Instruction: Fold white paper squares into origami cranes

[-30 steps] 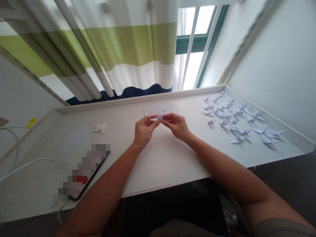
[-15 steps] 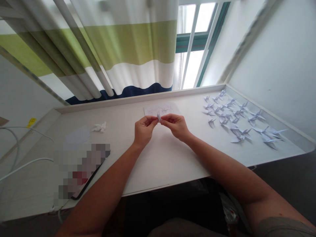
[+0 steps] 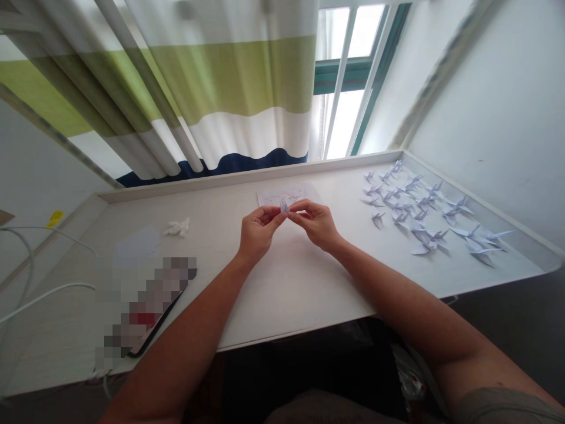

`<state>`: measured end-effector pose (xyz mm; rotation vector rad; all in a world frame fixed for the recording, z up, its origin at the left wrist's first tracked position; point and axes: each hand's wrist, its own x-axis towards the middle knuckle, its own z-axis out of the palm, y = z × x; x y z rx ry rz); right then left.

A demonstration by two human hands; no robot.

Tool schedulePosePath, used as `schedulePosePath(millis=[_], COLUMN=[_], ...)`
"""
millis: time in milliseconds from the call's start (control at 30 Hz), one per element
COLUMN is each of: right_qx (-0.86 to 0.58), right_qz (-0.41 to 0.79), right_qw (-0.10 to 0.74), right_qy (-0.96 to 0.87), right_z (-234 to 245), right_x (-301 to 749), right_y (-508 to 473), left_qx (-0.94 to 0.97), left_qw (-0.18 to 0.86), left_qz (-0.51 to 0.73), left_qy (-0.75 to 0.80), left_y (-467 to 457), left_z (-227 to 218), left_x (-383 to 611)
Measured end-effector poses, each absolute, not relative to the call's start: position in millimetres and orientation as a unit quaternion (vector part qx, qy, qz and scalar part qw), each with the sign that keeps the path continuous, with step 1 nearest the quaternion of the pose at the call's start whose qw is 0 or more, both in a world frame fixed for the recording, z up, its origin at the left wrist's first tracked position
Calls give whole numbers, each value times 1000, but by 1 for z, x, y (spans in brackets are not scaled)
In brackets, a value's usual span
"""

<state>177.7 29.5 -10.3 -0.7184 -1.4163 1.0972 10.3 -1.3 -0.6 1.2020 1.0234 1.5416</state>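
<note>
A small piece of folded white paper [image 3: 284,206] is pinched between my two hands above the middle of the desk. My left hand [image 3: 259,231] grips its left side between thumb and fingers. On the opposite side, my right hand [image 3: 315,224] pinches it the same way. The paper's pointed tip rises above my fingertips; its lower part is partly hidden by them. Just behind my hands lies a printed or written sheet [image 3: 276,195], flat on the desk. To the right, several folded paper cranes [image 3: 419,203] stand in a loose group.
The white desk [image 3: 291,294] has a raised rim along its back. At left lie a crumpled tissue [image 3: 177,228], pale paper sheets [image 3: 139,244], a blurred-out phone-like device [image 3: 152,321] and white cables [image 3: 48,288]. A striped curtain [image 3: 233,76] hangs behind the desk.
The folded paper has turned slightly between my fingers, so more of its pointed shape shows above them. Both hands stay in nearly the same place.
</note>
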Motion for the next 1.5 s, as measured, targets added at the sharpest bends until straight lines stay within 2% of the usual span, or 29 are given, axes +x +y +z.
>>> schedulePosePath(millis=[200,867,1333,1500], right_qx=[-315,-283,-299,-308], right_qz=[473,468,438,428], right_qw=[565,556,578,589], right_qy=[-598,-626,-620,-611], right_z=[-13,-14,-11,-11], right_x=[176,174,176,177], right_y=[30,27,26,27], left_qx=[502,499,548,550], left_qw=[417,396,338,357], left_qz=[630,644,622,629], left_qy=[421,423,445,417], left_y=[0,3,-1,-2], left_z=[-5,-9,-6,-5], left_x=[12,11,11,12])
